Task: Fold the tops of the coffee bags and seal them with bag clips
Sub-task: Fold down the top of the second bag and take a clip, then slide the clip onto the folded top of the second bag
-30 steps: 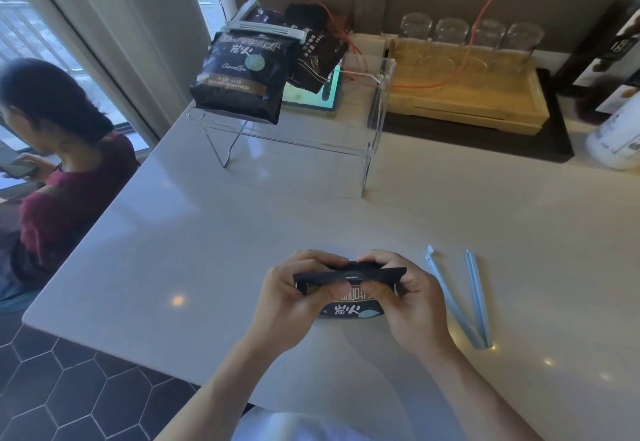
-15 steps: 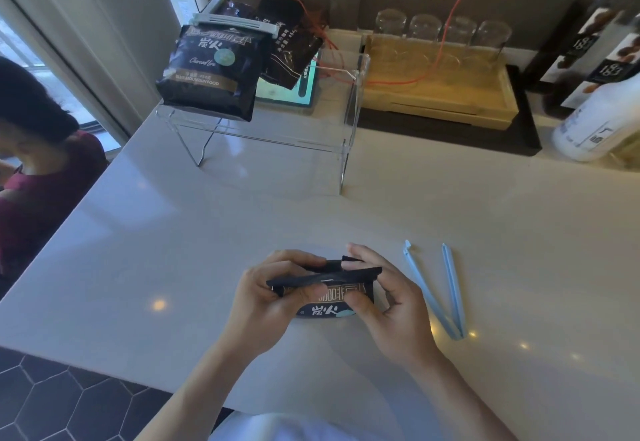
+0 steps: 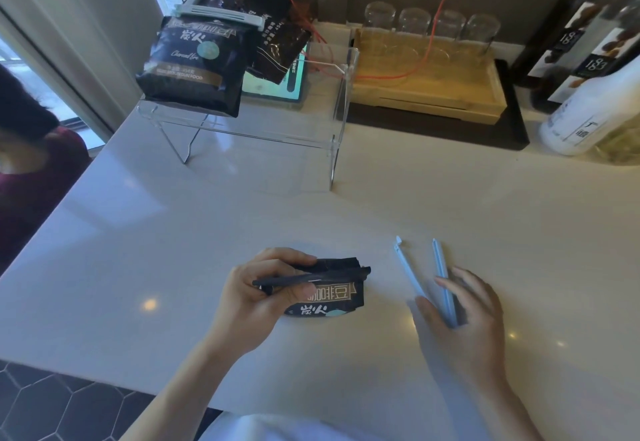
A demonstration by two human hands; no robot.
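A small black coffee bag [image 3: 329, 296] lies on the white counter [image 3: 173, 250] in front of me, its top folded over into a flat strip. My left hand [image 3: 258, 296] pinches that fold at its left end. A light blue bag clip [image 3: 420, 276] lies open in a V to the right of the bag. Over the clip's hinge end rests my right hand [image 3: 462, 309], fingers spread and touching it. On a clear acrylic shelf [image 3: 277, 132] at the back sits a larger black coffee bag [image 3: 197, 62], shut with a pale clip [image 3: 221, 14].
A second dark bag [image 3: 277, 42] and a tablet [image 3: 277, 87] lie on the shelf. Behind stand a wooden tray [image 3: 429, 94] with upturned glasses, an orange cable [image 3: 440, 17], a white bottle [image 3: 585, 114] and dark packages at right. A person in red [image 3: 31, 177] sits at the left edge.
My right hand has let go of the bag's fold and moved right onto the blue clip. My left hand alone keeps the fold pinched.
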